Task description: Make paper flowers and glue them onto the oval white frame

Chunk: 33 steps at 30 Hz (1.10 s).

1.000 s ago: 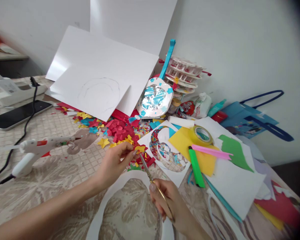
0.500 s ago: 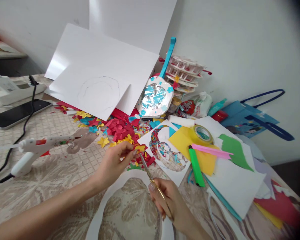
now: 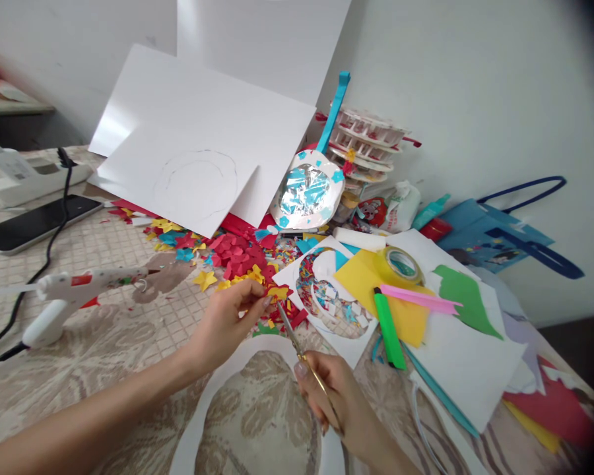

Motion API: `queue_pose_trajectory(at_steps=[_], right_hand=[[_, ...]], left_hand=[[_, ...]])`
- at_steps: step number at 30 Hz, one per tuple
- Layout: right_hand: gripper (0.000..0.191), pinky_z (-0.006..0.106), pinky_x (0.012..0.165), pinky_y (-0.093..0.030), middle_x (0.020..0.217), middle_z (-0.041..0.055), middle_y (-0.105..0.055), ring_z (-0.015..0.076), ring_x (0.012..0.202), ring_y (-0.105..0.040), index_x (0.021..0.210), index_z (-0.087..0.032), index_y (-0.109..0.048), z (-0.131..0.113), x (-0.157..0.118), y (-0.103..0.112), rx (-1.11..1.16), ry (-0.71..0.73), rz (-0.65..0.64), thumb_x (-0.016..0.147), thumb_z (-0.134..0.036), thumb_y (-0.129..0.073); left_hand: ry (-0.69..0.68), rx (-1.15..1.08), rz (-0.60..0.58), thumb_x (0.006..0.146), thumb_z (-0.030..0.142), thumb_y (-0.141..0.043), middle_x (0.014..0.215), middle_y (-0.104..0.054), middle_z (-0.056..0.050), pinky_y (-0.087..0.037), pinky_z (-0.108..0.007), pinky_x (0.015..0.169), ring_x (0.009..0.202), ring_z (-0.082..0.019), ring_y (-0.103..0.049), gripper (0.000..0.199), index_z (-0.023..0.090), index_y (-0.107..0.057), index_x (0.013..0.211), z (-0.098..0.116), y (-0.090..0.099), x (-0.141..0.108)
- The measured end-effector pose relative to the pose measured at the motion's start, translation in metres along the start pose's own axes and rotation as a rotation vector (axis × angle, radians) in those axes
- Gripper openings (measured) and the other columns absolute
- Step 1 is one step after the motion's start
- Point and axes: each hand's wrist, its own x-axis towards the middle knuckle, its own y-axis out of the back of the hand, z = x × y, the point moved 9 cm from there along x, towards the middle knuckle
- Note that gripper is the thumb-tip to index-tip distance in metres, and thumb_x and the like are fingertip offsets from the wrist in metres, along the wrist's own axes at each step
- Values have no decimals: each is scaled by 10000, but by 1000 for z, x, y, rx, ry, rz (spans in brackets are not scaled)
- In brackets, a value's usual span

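My right hand (image 3: 334, 399) is closed around the gold handles of a pair of scissors (image 3: 291, 333), whose blades point up and to the left. Their tips touch or nearly touch a small yellow paper piece (image 3: 278, 292). Thumb and fingers of my left hand (image 3: 235, 320) are pinched together at the left side of that yellow piece. Below both hands lies a white paper ring (image 3: 212, 389) on the patterned cloth. Just behind them is a heap of red paper cutouts (image 3: 237, 256), with yellow and blue ones around it.
At left are a white glue gun (image 3: 74, 290), a phone (image 3: 39, 224) and a power strip (image 3: 30, 178). Right of my hands lie a green marker (image 3: 390, 330), tape (image 3: 400, 264) and paper sheets. Behind stand a round foil-centred craft (image 3: 307, 188), white boards (image 3: 193, 132) and a blue bag (image 3: 495, 231).
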Motion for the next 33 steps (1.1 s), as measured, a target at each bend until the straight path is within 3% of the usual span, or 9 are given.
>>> queue_pose_trajectory(at_steps=[9,33], right_hand=[[558,187,322,-185,362,-95,-333,42,296,-278,580,-201,-392,-7,-3,3,-29,65,29,749,-730,-449],[561,173,302,-216,363,-96,-321,44,285,-272,593,-195,-419,-1,-3,2,-45,21,36,745,-734,-447]], left_hand=[[12,-66,24,841,253,-544,704,-641,-4,-533,-249,639,741,-175,-680,87,185,-517,794,-1,1,0],[-21,18,1,858,235,-523,718,-645,-3,-508,-226,616,725,-156,-673,78,182,-508,803,0,0,0]])
